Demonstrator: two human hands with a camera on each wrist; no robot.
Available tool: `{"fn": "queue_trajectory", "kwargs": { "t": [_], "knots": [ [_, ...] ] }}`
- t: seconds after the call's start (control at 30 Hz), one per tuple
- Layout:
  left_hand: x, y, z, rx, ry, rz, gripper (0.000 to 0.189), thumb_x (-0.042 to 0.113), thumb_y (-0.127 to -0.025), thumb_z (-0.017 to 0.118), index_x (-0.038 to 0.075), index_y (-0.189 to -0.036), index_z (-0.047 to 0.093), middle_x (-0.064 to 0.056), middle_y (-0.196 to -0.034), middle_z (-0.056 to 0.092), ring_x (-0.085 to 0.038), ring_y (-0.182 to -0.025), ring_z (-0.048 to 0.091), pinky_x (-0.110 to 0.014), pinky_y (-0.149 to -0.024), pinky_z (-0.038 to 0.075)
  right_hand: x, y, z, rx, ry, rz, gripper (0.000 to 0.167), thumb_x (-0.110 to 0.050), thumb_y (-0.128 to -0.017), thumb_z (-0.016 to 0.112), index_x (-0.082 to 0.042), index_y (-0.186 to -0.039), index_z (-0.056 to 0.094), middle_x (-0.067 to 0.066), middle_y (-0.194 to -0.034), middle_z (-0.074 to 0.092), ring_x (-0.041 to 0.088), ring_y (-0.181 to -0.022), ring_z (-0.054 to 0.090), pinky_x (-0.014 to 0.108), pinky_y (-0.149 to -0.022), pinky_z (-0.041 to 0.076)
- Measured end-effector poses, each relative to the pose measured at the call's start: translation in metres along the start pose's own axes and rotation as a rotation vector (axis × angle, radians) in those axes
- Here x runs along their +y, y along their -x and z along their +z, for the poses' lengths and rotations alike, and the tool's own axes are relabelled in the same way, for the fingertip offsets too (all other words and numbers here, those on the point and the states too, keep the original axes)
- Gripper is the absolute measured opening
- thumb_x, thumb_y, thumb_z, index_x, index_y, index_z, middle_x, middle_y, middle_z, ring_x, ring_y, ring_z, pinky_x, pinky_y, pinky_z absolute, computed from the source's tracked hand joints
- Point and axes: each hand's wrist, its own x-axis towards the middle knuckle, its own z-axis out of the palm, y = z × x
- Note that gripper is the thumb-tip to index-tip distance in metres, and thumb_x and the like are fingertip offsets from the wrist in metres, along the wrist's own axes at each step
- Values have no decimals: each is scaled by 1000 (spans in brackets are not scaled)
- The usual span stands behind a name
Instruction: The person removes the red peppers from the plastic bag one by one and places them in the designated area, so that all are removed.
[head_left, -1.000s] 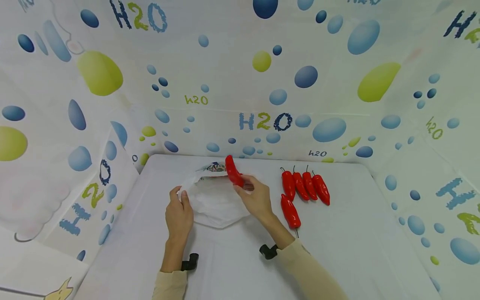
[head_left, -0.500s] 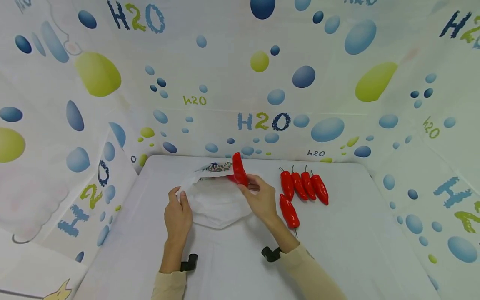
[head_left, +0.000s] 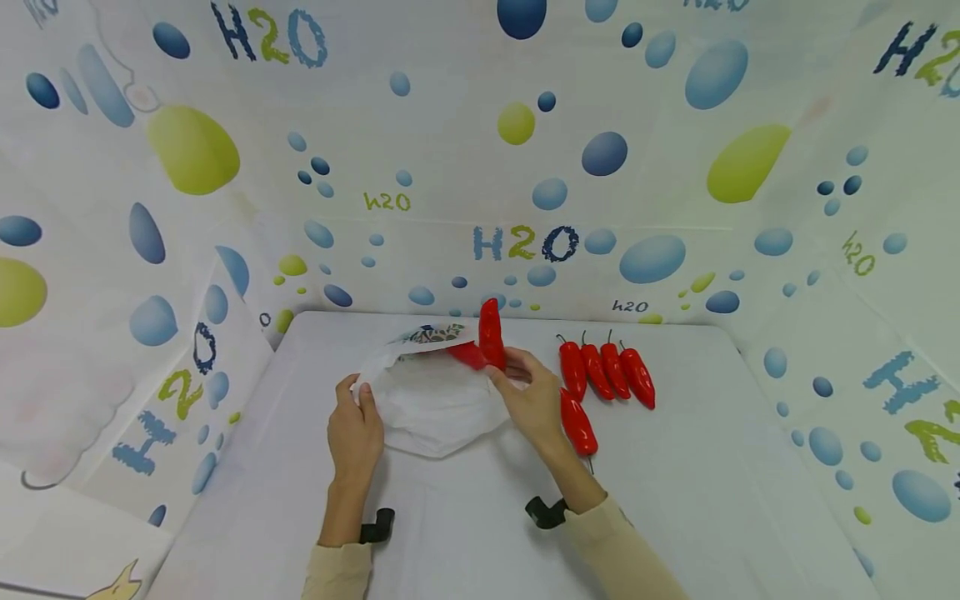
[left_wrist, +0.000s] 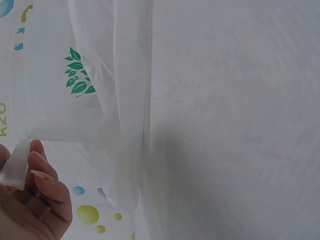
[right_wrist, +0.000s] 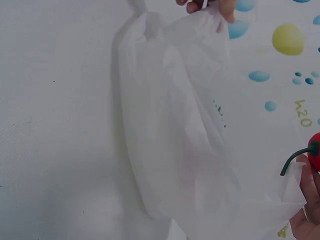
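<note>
A white plastic bag [head_left: 438, 408] with a green leaf print lies on the table, its mouth held apart. My left hand [head_left: 356, 433] pinches the bag's left rim between thumb and fingers; the left wrist view shows this hand [left_wrist: 35, 200] on the film. At the right side of the mouth, my right hand [head_left: 534, 400] holds a red chili pepper [head_left: 491, 333] upright, tip up. In the right wrist view its green stem [right_wrist: 295, 157] hangs close to the bag's rim; whether these fingers also grip the rim, I cannot tell. More red [head_left: 467, 355] shows inside the mouth, partly hidden.
Several red chili peppers [head_left: 592, 371] lie in a row on the white table [head_left: 712, 467] to the right. Another pepper [head_left: 577, 423] lies just below them, close to my right forearm. A patterned sheet [head_left: 450, 150] stands behind the table.
My right hand and its chili pepper have moved slightly right, and the pepper has tipped more upright. Red inside the bag's mouth has come into view. My left hand has stayed put.
</note>
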Motion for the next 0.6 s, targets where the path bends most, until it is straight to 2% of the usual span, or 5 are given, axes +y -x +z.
{"fn": "queue_trajectory", "kwargs": {
  "t": [0.23,0.37,0.6],
  "knots": [
    [1,0,1,-2,4,4,44,30,-113,41,-3,-141,51,-25,-79,65,-38,-68,60,-56,-64,48,-4,3,-10,47,-37,-13,40,-29,-95,79,-13,-131,71,-1,-119,76,21,-104,70,47,-90,58],
    [1,1,1,-6,4,0,44,30,-114,41,-3,-141,51,-27,-84,67,-40,-71,61,-57,-66,49,-3,4,-14,73,-48,-7,40,-28,-95,79,-13,-131,71,0,-117,76,21,-103,71,49,-88,58],
    [1,1,1,-15,5,-7,46,32,-114,41,-2,-143,50,-28,-87,68,-40,-73,63,-57,-68,50,-4,7,-21,109,-63,-6,42,-28,-95,80,-11,-131,71,2,-116,77,23,-103,72,53,-92,57]
  ]
}}
